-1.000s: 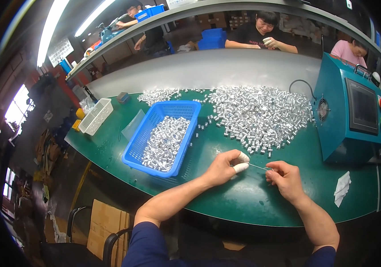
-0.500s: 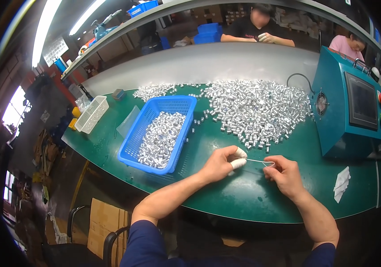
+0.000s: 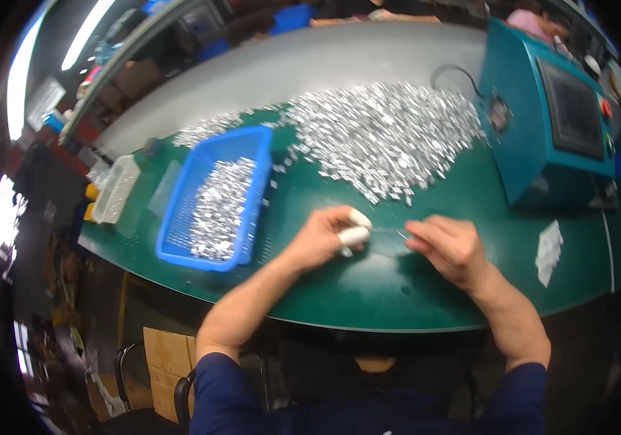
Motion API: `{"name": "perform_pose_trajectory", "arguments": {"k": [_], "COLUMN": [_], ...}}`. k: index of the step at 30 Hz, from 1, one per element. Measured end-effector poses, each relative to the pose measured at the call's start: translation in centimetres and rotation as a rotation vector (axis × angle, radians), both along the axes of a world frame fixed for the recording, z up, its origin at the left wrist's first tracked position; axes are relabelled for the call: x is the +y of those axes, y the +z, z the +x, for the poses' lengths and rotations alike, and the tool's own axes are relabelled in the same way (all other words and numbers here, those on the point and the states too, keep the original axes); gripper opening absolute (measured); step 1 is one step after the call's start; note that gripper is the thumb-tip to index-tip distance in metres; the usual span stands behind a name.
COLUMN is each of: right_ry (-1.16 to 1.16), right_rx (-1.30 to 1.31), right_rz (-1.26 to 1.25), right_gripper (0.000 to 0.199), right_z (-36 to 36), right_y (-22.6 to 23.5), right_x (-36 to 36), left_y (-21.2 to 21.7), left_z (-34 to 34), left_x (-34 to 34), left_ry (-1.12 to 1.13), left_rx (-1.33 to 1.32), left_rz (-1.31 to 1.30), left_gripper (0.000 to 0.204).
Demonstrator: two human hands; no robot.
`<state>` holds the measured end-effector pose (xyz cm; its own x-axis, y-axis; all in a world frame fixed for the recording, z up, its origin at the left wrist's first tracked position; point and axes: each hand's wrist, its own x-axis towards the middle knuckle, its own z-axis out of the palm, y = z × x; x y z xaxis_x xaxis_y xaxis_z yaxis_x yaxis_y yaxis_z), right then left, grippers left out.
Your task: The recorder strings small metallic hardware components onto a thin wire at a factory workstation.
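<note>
- We have both hands low over the green desk (image 3: 368,290), with a thin wire (image 3: 392,230) stretched between them
- Left hand (image 3: 325,235) pinches one end, its capped fingers (image 3: 354,235) clenched on the wire; right hand (image 3: 450,246) grips the other end, fingers curled tight
- Compared with a second ago, our hands sit in much the same spot and the wire is held the same way; the view has tipped down, so the people across the desk have mostly slid out of the top
- So the job reads as unchanged: we judge the wire work is mid-step, nothing set down
- Blue basket (image 3: 212,199) of silver parts lies left of the left hand, well apart
- Loose pile (image 3: 387,138) spreads beyond the hands
- Teal machine (image 3: 543,123) stands far right
</note>
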<state>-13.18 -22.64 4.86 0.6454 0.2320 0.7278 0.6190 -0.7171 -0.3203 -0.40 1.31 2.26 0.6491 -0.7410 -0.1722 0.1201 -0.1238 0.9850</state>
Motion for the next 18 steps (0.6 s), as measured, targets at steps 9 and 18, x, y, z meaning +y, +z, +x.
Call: {"name": "perform_pose_trajectory", "arguments": {"k": [9,18], "right_ry": [0.091,-0.022], "right_rx": [1.135,0.120], "right_rz": [1.023,0.174], "right_gripper": [0.024,0.019], "right_z": [1.3,0.7], "right_y": [-2.5,-3.2], "right_x": [-0.8,-0.8], "left_y": [0.6,0.0], "left_z": [-1.0,-0.9], "left_x": [-1.2,-0.8], "left_ry": [0.044,0.129], "left_rx": [-0.798,-0.131], "left_rz": [0.043,-0.004], "left_gripper": [0.015,0.017]}}
